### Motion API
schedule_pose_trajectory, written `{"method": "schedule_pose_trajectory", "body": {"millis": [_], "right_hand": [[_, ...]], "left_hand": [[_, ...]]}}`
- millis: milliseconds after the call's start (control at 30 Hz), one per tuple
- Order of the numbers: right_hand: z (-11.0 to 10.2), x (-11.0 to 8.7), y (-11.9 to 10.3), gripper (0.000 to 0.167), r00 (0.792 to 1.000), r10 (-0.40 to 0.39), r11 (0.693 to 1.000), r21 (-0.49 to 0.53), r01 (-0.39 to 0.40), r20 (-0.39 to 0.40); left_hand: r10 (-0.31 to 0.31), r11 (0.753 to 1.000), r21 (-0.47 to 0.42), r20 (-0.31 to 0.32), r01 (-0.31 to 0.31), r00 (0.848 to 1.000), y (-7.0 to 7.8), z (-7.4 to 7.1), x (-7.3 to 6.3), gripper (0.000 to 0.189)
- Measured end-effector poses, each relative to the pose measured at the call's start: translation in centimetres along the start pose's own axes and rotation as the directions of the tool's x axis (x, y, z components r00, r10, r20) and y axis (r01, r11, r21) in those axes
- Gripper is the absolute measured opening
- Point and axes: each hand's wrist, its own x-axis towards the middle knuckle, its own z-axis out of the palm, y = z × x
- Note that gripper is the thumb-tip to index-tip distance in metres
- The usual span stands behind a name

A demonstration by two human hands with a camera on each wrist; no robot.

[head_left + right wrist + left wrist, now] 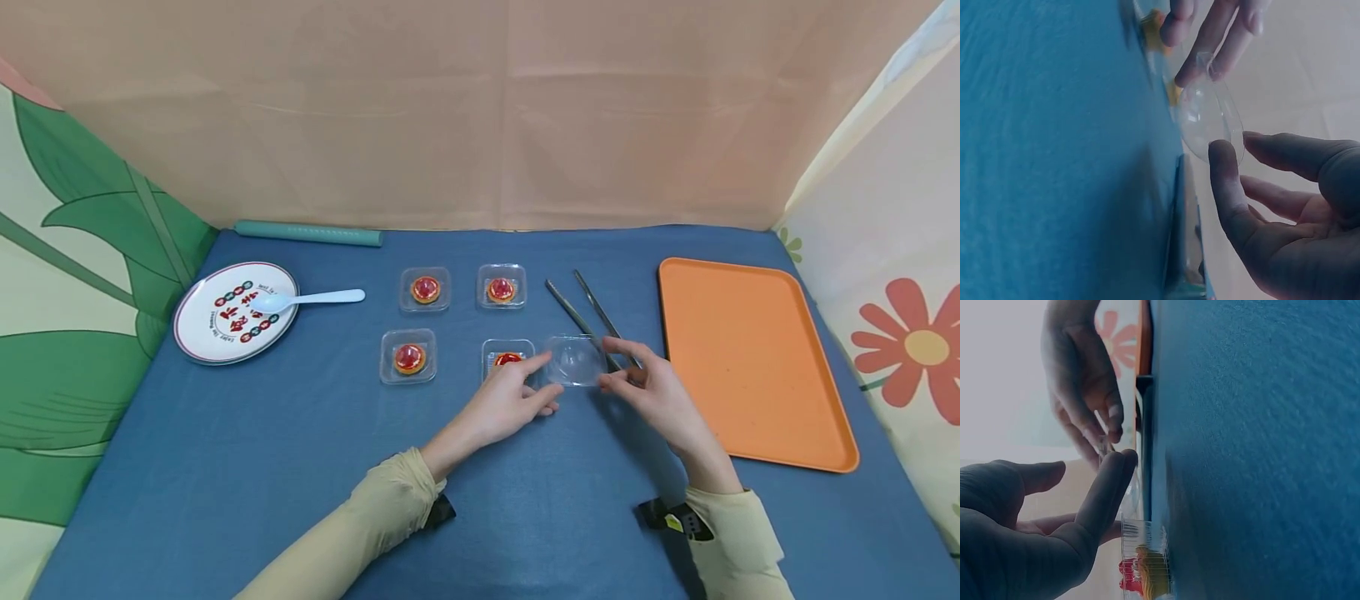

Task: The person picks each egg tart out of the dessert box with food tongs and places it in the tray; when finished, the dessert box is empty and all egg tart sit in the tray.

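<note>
My right hand [652, 392] pinches the right edge of a clear plastic lid [1207, 119] between thumb and fingertips, holding it above the blue cloth. The fingers of my left hand [510, 396] reach out nearly straight to the lid's opposite edge, the thumb standing apart from them in the left wrist view. Partly behind the left hand sits a clear tub [487, 348] with a small red-topped tart [507, 358]. Tarts in three more clear tubs stand nearby: one at back left [425, 289], one at back right [501, 289] and one at front left [409, 358].
Metal tongs [573, 310] lie behind the lid and right hand. An orange tray [750, 367] occupies the right side. At left, a white plastic spoon [322, 297] rests across a printed plate [206, 325]. A teal roll [307, 233] lies along the back edge.
</note>
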Motion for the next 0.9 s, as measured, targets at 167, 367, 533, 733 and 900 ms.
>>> {"method": "schedule_pose_trajectory", "body": {"millis": [167, 367, 533, 733, 900], "right_hand": [[0.1, 0.1, 0.6, 0.051, 1.0, 0.002, 1.0, 0.001, -0.002, 0.006], [0.4, 0.2, 0.8, 0.05, 1.0, 0.009, 1.0, -0.001, -0.009, -0.004], [0.6, 0.4, 1.0, 0.049, 1.0, 0.011, 1.0, -0.016, -0.011, -0.002], [1.0, 0.5, 1.0, 0.049, 1.0, 0.009, 0.999, -0.044, -0.009, -0.001], [1.3, 0.6, 1.1, 0.046, 1.0, 0.01, 0.997, -0.079, -0.011, -0.014]], "left_hand": [[-0.022, 0.999, 0.027, 0.02, 0.022, 1.0, 0.1, 0.1, -0.1, 0.066], [-0.005, 0.999, 0.041, 0.031, 0.004, 0.999, -0.1, -0.1, -0.2, 0.067], [-0.009, 0.999, 0.041, 0.028, 0.007, 1.0, -0.2, -0.2, -0.4, 0.067], [-0.011, 0.999, 0.046, 0.031, 0.01, 0.999, 0.0, -0.3, -0.7, 0.067], [0.006, 0.999, 0.045, 0.037, -0.008, 0.999, 0.0, -0.3, -0.8, 0.068]]}}
